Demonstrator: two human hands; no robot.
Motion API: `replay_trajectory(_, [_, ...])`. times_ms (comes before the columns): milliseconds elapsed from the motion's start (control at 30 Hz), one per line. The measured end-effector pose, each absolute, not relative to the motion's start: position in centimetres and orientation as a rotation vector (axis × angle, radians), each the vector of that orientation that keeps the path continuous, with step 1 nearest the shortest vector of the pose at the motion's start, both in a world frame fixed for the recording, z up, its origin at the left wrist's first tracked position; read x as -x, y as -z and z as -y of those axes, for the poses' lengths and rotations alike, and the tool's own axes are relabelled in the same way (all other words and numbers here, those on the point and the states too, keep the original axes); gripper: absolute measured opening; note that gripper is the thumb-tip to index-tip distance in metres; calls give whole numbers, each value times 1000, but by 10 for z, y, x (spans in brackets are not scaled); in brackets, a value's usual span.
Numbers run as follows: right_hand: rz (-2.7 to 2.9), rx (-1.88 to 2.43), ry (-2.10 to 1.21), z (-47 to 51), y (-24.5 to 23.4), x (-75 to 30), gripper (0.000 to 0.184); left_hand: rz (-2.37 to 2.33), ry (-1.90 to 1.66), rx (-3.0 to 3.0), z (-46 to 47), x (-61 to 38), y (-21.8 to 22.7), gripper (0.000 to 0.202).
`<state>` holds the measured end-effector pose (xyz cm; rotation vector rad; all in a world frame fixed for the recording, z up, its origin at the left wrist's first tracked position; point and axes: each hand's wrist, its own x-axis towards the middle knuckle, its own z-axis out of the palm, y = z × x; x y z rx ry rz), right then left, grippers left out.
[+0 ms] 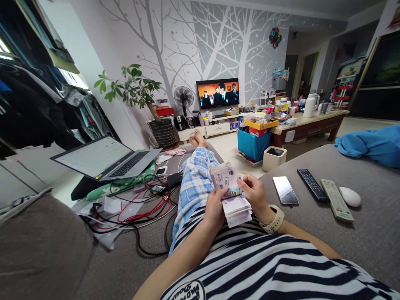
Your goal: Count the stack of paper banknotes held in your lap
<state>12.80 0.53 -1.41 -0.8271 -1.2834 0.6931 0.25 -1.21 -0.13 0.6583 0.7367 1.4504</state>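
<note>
My left hand (215,206) is closed around a thick stack of banknotes (222,175), pale purple and white, with a figure 5 printed on them. The stack is folded over the fingers, so its lower half (236,209) fans out beneath them towards my striped shirt. At the stack's right edge, my right hand (254,191) has its thumb and fingers pinched on the edge of a note; a light watch is on that wrist. Both hands are above my lap, over the blue checked trousers (195,179). The hands hide part of the notes.
Right on the grey sofa lie a phone (285,190), a black remote (312,184), a beige remote (336,200) and a white rounded object (350,196). Left are an open laptop (131,164) and tangled cables (156,200). Beyond stand a blue box (252,146) and a cluttered table (331,116).
</note>
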Motion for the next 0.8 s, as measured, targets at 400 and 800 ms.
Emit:
replay_trajectory(400, [1255, 840, -691, -1, 11, -126, 41, -748, -1463, -692, 11, -1, 3, 34])
replay_trajectory(800, [1316, 785, -675, 4, 11, -127, 34, -770, -1479, -731, 13, -2, -2, 28])
